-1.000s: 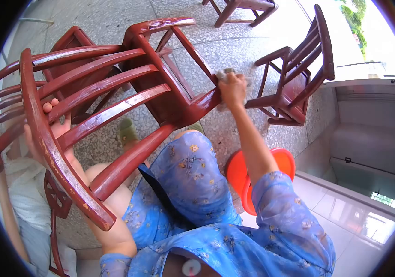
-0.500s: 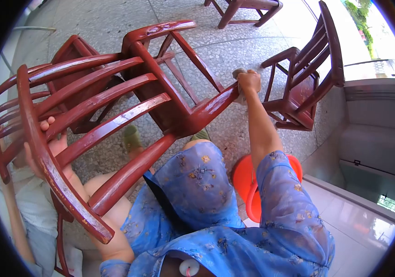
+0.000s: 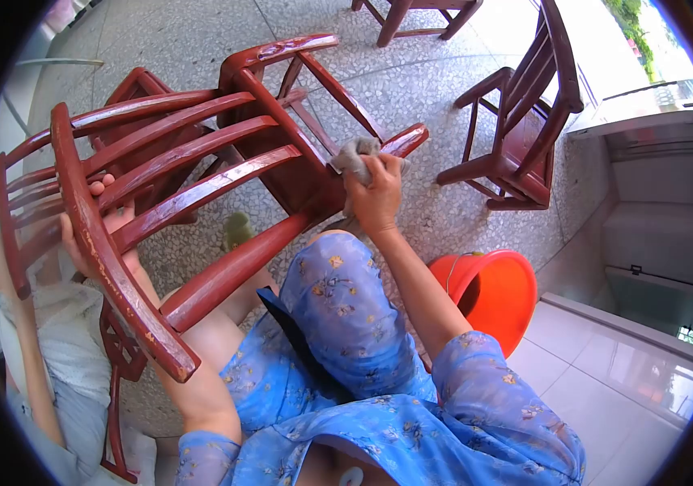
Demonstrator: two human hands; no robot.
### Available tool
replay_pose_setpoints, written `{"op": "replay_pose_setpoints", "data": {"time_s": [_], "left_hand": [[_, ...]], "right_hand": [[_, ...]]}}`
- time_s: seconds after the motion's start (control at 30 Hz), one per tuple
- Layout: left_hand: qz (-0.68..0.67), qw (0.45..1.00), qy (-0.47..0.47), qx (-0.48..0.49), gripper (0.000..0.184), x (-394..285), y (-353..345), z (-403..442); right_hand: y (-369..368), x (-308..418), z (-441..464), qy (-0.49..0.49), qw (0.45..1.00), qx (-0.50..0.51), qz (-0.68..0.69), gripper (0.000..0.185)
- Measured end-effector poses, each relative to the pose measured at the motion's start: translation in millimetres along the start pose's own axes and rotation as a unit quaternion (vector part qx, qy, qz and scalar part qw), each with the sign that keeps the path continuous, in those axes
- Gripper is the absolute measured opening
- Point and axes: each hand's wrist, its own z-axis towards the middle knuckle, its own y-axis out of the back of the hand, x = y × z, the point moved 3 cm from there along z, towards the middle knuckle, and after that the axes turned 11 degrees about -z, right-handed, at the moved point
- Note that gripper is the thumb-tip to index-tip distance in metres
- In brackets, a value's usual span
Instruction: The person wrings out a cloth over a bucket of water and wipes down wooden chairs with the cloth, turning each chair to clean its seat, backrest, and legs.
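A red-brown wooden chair [image 3: 237, 267] lies tilted across my lap, its slatted back toward me on the left. My left hand [image 3: 112, 215] is wrapped round the top rail of the backrest, partly hidden behind it. In my right hand [image 3: 375, 190] is a bunched grey cloth [image 3: 355, 158], pressed against the chair leg near where it joins the seat. The end of that leg sticks out beyond my fingers.
An orange-red bucket [image 3: 508, 296] stands on the floor right of my knee. Another wooden chair [image 3: 520, 142] is at the right, with a stool-like piece [image 3: 423, 12] at the top. More red-brown furniture [image 3: 148, 130] stands behind the held chair. A person's arm [image 3: 27, 348] shows at far left.
My right hand has slid the cloth from the end of the chair leg back toward the seat. More of the bucket shows. The left hand keeps its hold.
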Motion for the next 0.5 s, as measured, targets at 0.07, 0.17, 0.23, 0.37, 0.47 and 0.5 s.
{"op": "replay_pose_setpoints", "data": {"time_s": [0.07,0.17,0.23,0.37,0.47,0.5], "left_hand": [[-0.016,0.999,0.032,0.037,0.056,-4.7,5.4,1.1],[-0.024,0.997,0.050,0.056,0.062,-12.1,15.5,-0.8],[-0.002,0.998,0.046,0.032,0.060,-12.0,18.3,-1.6],[0.053,0.998,0.015,0.033,0.059,-10.0,10.2,0.4],[0.045,0.996,0.023,0.071,0.058,-8.6,6.5,0.4],[0.008,0.996,0.044,0.083,0.058,-7.3,8.1,0.6]], "right_hand": [[-11.3,-35.6,14.8,-0.031,0.998,-0.053,0.003,0.023],[-28.2,-100.6,62.0,-0.096,0.991,-0.086,-0.048,0.024],[-35.9,-144.3,93.1,-0.099,0.990,-0.082,-0.054,0.025],[-42.7,-182.1,115.7,-0.225,0.970,-0.059,-0.070,0.027],[-37.7,-160.6,97.4,-0.211,0.972,-0.092,-0.054,0.028],[-36.5,-145.2,83.2,-0.179,0.976,-0.111,-0.050,0.028]]}}
